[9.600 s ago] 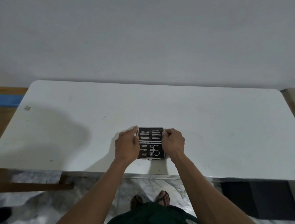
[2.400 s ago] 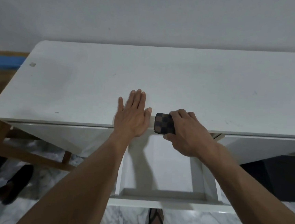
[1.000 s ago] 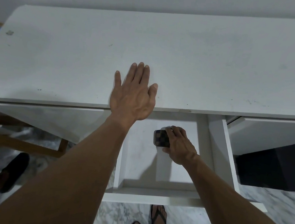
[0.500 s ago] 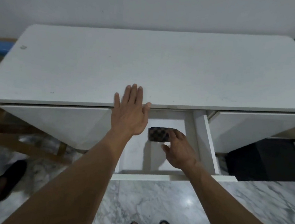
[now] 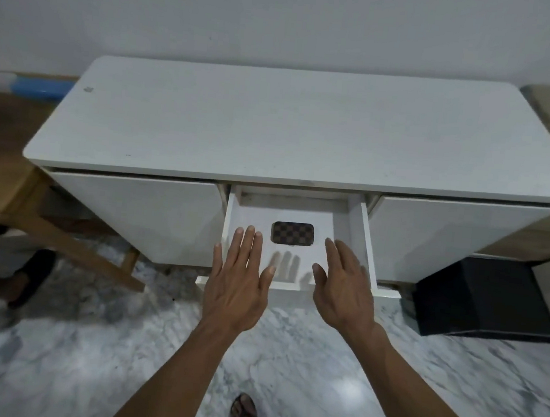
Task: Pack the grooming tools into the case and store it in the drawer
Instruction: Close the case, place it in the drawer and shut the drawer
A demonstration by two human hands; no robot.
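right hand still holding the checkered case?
No. The checkered case lies alone on the open drawer floor, and the right hand hangs open, apart from it.

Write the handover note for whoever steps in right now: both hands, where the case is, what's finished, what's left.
Left hand: open, fingers spread, holding nothing, in front of the drawer's left front corner.
Right hand: open, holding nothing, over the drawer's right front.
Case: closed, checkered, lying flat on the drawer floor toward the back, touched by neither hand.
Drawer: the middle one, pulled out; the fronts either side of it are shut.
Done: case closed up and placed in the drawer. The tools cannot be seen with the case shut.
Left: push the drawer shut, probably with both palms on its front panel.
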